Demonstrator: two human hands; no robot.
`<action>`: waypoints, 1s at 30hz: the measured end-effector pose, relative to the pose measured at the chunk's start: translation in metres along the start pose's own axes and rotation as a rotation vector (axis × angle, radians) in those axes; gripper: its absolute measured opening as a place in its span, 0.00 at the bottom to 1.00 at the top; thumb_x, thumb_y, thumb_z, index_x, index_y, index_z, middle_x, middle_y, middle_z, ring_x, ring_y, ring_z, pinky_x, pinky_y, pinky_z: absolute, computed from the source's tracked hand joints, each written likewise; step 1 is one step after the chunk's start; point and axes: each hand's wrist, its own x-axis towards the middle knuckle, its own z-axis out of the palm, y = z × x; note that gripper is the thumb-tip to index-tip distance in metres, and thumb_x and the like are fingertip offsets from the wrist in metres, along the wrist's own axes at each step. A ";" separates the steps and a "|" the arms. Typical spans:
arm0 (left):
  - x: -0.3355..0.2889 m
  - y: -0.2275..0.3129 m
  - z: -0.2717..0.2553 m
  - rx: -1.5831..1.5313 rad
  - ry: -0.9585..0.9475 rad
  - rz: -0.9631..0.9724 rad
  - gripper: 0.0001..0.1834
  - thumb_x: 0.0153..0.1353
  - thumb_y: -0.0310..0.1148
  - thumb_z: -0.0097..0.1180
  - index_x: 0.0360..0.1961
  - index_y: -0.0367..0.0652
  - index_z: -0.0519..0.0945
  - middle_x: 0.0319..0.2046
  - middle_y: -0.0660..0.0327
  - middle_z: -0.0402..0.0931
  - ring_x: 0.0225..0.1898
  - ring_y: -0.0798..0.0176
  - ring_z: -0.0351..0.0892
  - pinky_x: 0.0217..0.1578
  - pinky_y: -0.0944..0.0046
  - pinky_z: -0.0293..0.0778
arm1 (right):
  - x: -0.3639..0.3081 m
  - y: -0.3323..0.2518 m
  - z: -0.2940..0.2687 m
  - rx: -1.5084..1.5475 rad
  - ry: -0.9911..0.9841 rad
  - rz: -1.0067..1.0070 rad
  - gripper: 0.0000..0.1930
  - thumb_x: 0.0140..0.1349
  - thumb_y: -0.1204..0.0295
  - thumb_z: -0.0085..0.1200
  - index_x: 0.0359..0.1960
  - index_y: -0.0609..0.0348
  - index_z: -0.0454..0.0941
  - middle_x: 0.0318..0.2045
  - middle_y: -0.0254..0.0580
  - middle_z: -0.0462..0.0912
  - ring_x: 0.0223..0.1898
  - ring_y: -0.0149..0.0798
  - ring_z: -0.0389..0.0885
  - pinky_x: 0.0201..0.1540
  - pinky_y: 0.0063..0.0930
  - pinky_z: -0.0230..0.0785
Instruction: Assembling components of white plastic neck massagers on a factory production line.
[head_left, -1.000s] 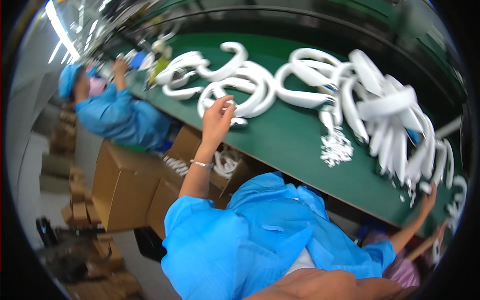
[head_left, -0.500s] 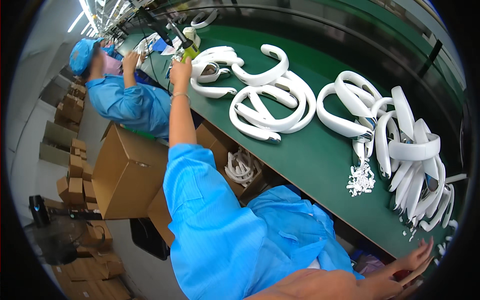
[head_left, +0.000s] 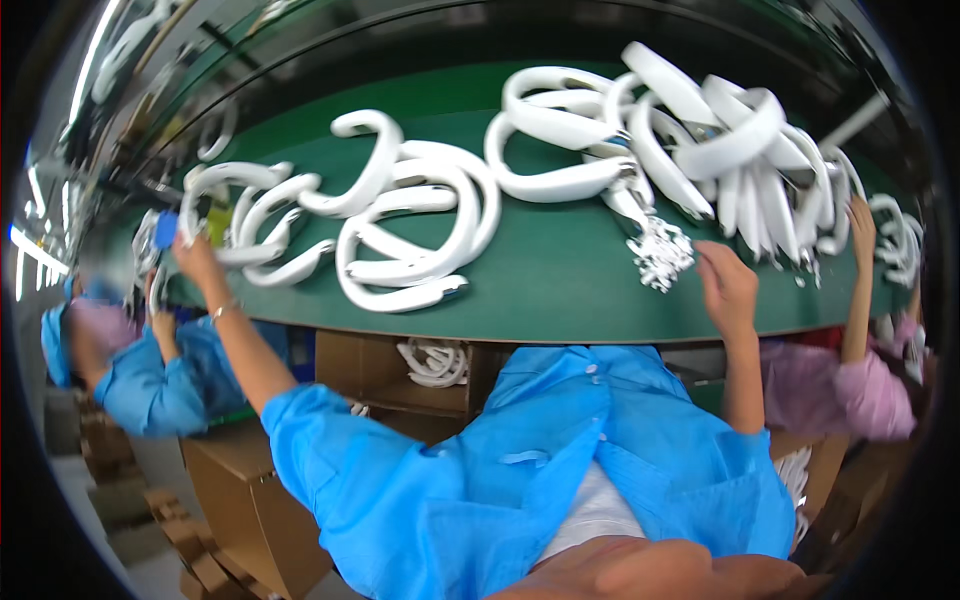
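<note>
While my left hand [head_left: 195, 262] stretches far left, its grip pinches a small blue piece [head_left: 166, 229] beside the white curved bands [head_left: 262, 225] | more bands [head_left: 420, 235] lie loose mid-counter [head_left: 560, 285], within reach | right hand [head_left: 728, 288] rests by the white cord bundle [head_left: 660, 252], grip curled, holding nothing I can make out.

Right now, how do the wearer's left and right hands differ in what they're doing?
The left hand is stretched far out to the left end of the green table, at a small blue-and-yellow item; the right hand is near the table's front edge, beside the small white parts pile. Whether the right hand grips anything is unclear. Both are bare, with blue sleeves.
</note>
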 end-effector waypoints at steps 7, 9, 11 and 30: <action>-0.093 0.124 -0.017 -0.635 -0.004 0.047 0.17 0.55 0.24 0.50 0.47 0.33 0.69 0.31 0.55 0.73 0.28 0.65 0.73 0.30 0.66 0.73 | -0.006 0.024 0.046 -0.305 -0.155 -0.116 0.16 0.45 0.83 0.51 0.39 0.60 0.79 0.39 0.44 0.79 0.39 0.46 0.76 0.40 0.36 0.71; -0.129 0.143 -0.017 -1.053 -0.278 -0.314 0.08 0.59 0.28 0.50 0.37 0.35 0.70 0.26 0.59 0.71 0.26 0.66 0.73 0.28 0.66 0.73 | -0.003 0.028 0.047 -0.362 -0.186 -0.133 0.16 0.45 0.81 0.52 0.38 0.57 0.80 0.38 0.42 0.79 0.40 0.45 0.75 0.39 0.35 0.71; -0.202 0.193 0.000 -1.142 -0.598 -0.428 0.14 0.65 0.38 0.48 0.35 0.34 0.71 0.24 0.58 0.72 0.26 0.64 0.74 0.28 0.66 0.74 | 0.000 0.035 0.049 -0.356 -0.196 -0.178 0.14 0.44 0.81 0.52 0.36 0.57 0.79 0.37 0.42 0.79 0.39 0.45 0.75 0.39 0.35 0.71; -0.485 0.340 0.107 -1.259 -1.433 -0.791 0.23 0.59 0.23 0.51 0.55 0.36 0.60 0.42 0.51 0.71 0.37 0.57 0.78 0.37 0.59 0.83 | -0.014 0.005 0.019 1.212 0.066 0.467 0.06 0.56 0.83 0.52 0.34 0.68 0.79 0.36 0.45 0.80 0.31 0.32 0.81 0.35 0.21 0.75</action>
